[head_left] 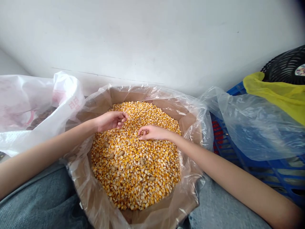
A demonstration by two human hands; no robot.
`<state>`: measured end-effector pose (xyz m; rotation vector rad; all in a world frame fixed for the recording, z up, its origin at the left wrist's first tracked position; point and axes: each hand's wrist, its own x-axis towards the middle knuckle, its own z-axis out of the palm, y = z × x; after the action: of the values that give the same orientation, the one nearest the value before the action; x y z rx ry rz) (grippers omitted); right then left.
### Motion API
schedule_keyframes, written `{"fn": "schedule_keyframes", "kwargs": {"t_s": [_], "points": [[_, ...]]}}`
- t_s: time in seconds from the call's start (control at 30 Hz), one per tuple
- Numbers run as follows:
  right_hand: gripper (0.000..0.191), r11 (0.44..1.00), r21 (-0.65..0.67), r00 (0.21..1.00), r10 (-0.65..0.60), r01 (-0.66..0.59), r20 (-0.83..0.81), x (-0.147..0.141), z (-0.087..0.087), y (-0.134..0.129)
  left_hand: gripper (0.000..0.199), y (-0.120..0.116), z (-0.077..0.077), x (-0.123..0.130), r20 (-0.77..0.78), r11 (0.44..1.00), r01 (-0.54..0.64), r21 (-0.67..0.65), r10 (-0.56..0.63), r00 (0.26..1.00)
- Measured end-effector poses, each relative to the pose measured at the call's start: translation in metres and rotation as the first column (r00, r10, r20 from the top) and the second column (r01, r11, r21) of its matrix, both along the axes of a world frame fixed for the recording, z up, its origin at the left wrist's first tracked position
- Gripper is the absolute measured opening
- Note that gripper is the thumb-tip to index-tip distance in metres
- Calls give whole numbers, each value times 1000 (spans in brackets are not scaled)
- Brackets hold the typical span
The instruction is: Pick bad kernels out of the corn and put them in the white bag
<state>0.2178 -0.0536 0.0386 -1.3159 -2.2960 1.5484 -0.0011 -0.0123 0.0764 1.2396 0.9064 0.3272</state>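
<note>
Yellow and white corn kernels [143, 190] fill a cardboard box [190, 127] lined with a clear plastic bag [92, 190]. Several tan lumps that look like peanuts in the shell [121, 154] lie among the kernels. Over the left upper part of the corn is my left hand [111, 121], palm partly turned up and fingers curled in; whatever they hold is too small to make out. My right hand [152, 132] is low over the middle of the corn, its thumb and fingers drawn together. Its fingertips are close to the kernels, and anything between them is hidden.
A white woven sack [64, 105] with dark contents stands at the left. On the right are a blue plastic crate [238, 159], a clear plastic bag [262, 127], a yellow mesh bag [274, 92] and a black fan [283, 66]. A white wall [143, 41] rises behind the box.
</note>
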Motion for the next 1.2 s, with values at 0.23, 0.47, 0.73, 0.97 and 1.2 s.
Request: {"fn": "schedule_keyframes", "kwargs": {"t_s": [0.23, 0.47, 0.73, 0.97, 1.2], "points": [[29, 995, 91, 997, 34, -39, 66, -2, -5, -1, 28, -44, 30, 10, -776, 486, 818, 307, -370, 511], [24, 994, 104, 999, 18, -21, 33, -2, -4, -1, 15, -62, 23, 19, -923, 277, 930, 240, -231, 307], [20, 995, -2, 990, -100, 100, -97, -1, -2, 0, 10, -59, 23, 15, -864, 308, 887, 343, -267, 426], [13, 789, -373, 664, -613, 488, -428, 7, 9, 11, 21, -33, 30, 6, -185, 840, 496, 220, -463, 867], [39, 753, -181, 731, -657, 632, -181, 12, -2, 15, 38, -21, 19, 2, 56, 997, -40, 62, 36, 998]]}}
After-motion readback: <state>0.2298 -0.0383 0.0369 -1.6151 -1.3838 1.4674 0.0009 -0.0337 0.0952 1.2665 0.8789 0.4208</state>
